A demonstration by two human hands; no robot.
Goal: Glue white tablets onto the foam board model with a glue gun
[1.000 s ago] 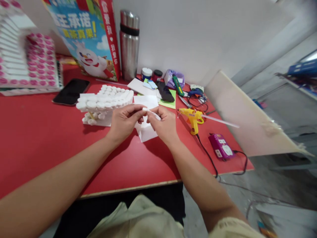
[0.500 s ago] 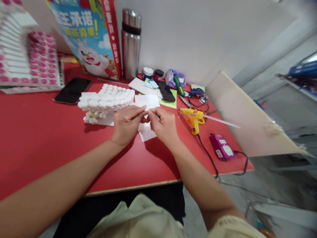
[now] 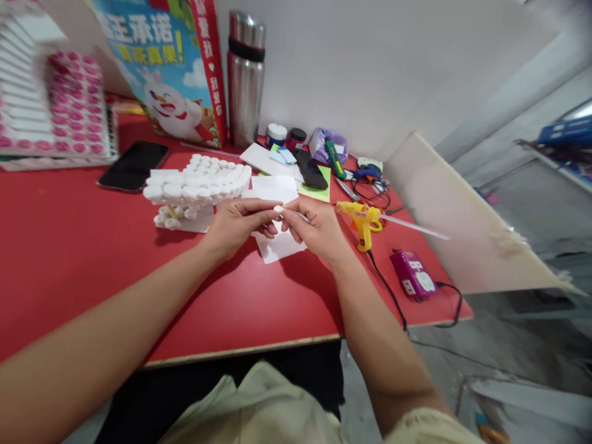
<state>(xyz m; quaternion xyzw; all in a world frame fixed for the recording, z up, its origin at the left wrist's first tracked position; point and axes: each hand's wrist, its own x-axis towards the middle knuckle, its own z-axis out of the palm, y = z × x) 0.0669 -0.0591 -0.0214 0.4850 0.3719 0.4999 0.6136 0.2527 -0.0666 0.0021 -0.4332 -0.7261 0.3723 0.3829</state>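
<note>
Pinched between both hands is a small white rounded piece (image 3: 278, 209); its exact kind is hard to make out. My left hand (image 3: 238, 225) grips it with thumb and forefinger from the left. From the right, my right hand (image 3: 314, 228) closes on it too, and a thin pale stick shows along its fingers. Under the hands lie white paper sheets (image 3: 275, 250). Just left of my left hand stands a white model (image 3: 194, 185) covered in rounded white pieces, with a small yellowish post below.
A yellow glue gun (image 3: 361, 219) with a glue stick lies right of my hands, near a purple power socket (image 3: 414, 274). Behind are a steel flask (image 3: 246, 86), small jars (image 3: 276, 134) and a green cutter (image 3: 333, 159). A black phone (image 3: 134, 165) lies left.
Both hands have shifted slightly, the right one a little to the right. More of the white rounded piece shows between the fingertips. The model and tools stay in place.
</note>
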